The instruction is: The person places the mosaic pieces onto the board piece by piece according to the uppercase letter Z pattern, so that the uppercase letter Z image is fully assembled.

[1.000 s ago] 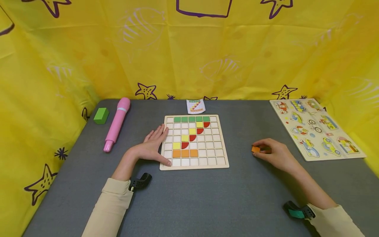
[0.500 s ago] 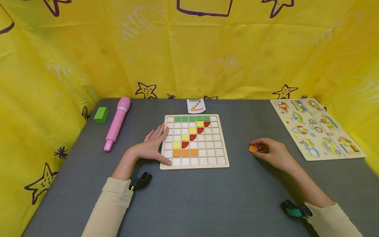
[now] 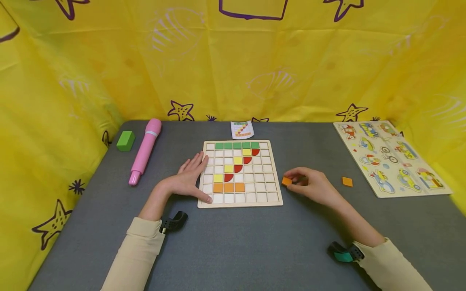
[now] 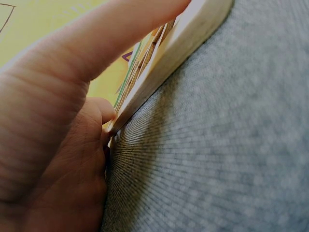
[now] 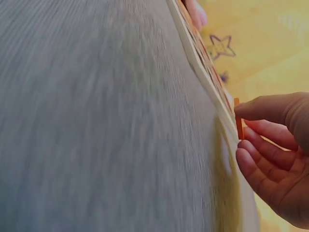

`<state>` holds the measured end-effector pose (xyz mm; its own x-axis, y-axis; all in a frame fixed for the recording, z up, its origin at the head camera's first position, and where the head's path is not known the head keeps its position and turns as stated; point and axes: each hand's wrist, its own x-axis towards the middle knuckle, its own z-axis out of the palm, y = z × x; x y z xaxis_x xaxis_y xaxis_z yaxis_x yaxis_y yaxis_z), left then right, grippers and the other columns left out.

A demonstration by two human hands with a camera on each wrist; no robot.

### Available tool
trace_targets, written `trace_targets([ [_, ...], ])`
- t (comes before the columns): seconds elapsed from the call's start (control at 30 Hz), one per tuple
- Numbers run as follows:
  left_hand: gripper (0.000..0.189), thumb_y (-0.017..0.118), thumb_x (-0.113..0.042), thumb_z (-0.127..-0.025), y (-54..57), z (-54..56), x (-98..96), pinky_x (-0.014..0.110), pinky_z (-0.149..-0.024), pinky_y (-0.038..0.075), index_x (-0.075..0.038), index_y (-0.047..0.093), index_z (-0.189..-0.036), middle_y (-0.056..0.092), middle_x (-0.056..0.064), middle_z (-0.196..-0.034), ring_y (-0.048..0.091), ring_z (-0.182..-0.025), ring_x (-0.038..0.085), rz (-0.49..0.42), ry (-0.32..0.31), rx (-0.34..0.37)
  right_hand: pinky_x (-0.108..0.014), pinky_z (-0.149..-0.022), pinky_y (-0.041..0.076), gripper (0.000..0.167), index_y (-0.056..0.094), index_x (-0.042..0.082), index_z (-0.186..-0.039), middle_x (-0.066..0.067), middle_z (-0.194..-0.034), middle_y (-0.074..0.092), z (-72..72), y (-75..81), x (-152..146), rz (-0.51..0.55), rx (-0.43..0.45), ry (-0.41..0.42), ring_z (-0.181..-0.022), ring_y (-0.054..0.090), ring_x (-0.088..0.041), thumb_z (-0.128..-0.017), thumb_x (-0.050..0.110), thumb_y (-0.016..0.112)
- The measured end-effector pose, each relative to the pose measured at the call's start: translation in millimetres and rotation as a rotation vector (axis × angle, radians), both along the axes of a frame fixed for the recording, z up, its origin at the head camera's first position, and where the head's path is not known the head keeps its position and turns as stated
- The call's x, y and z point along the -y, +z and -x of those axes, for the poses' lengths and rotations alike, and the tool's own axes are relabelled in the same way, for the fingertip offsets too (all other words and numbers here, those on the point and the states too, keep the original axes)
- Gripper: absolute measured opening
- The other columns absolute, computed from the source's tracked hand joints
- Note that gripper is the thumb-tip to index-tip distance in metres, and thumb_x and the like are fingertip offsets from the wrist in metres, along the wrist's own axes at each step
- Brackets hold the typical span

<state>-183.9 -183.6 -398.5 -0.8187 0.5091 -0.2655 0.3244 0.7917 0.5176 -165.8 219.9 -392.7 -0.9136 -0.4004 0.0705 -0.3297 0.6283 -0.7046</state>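
A wooden grid board [image 3: 255, 204] lies mid-table, holding a green row along its far side, a diagonal of yellow squares and red quarter-circles, and several orange squares near its front. My left hand [image 3: 185, 182] rests on the board's left edge, fingers spread and thumb on the near left corner. Just off the board's right edge, my right hand [image 3: 309, 186] pinches an orange square tile [image 3: 287, 181] between thumb and fingers. The right wrist view shows that tile edge-on [image 5: 238, 118]. Another orange square tile [image 3: 347, 181] lies on the table right of that hand.
Behind the board lies a small pattern card [image 3: 242, 129]. On the left are a pink microphone-shaped toy [image 3: 145, 152] and a green block [image 3: 126, 141]. A wooden picture puzzle [image 3: 393, 161] occupies the right side. Yellow patterned cloth [image 3: 233, 60] hangs around the grey table.
My right hand has moved left with the orange tile, up to the board's right edge. The other orange tile, earlier hidden by that hand, now shows. My left hand stays put.
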Motion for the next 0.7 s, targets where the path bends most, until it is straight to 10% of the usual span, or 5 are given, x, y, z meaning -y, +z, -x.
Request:
trace_targets([
  [0.7,0.137,0.079,-0.064,-0.066,-1.4,0.6,0.1,0.051,-0.115,-0.006,-0.004,-0.005,-0.156,-0.019,0.012,-0.161,-0.016,-0.147,0.027,-0.007,-0.004,-0.004,-0.030,-0.080,0.054,0.016,0.072,0.013,-0.096,0.007,-0.092,0.068,5.2,-1.6,72,0.033,-0.054,0.260,-0.085,0.061,-0.012,-0.082,0.009,0.078],
])
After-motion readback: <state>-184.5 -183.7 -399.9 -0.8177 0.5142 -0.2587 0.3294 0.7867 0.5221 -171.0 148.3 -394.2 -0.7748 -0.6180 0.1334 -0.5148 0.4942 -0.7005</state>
